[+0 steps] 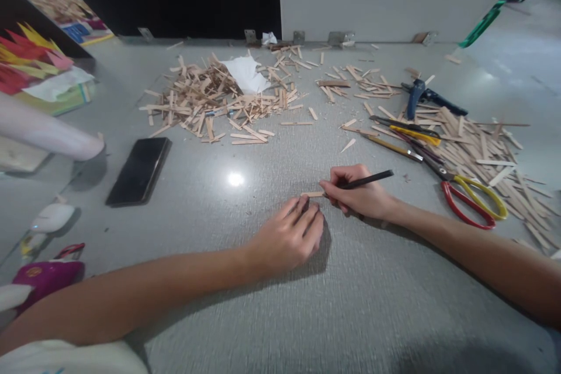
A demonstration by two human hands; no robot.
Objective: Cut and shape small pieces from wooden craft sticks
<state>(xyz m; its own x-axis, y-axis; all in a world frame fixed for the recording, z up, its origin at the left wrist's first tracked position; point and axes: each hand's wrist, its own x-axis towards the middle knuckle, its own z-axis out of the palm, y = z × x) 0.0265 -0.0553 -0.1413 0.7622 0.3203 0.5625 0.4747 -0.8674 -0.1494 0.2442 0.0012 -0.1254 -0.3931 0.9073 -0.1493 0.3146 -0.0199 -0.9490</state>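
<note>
Grey speckled table (359,304), lit from above. At its centre the left hand (287,239) lies flat, fingers loosely curled, pinning a small wooden stick (313,194) so it cannot slide. The right hand (357,193) pinches a dark pencil (368,180), tip on that stick. Red-and-yellow scissors (471,201) lie within reach at right; a heap of stick offcuts (210,102) and a phone (139,170) sit farther off.

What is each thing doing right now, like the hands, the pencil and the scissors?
Left hand: pressing down the small wooden stick.
Right hand: gripping the thin dark pencil, tip at the stick.
Red and yellow handled scissors: lying unheld.
Flat black phone: screen dark.
Blue glue gun: lying unheld.
</note>
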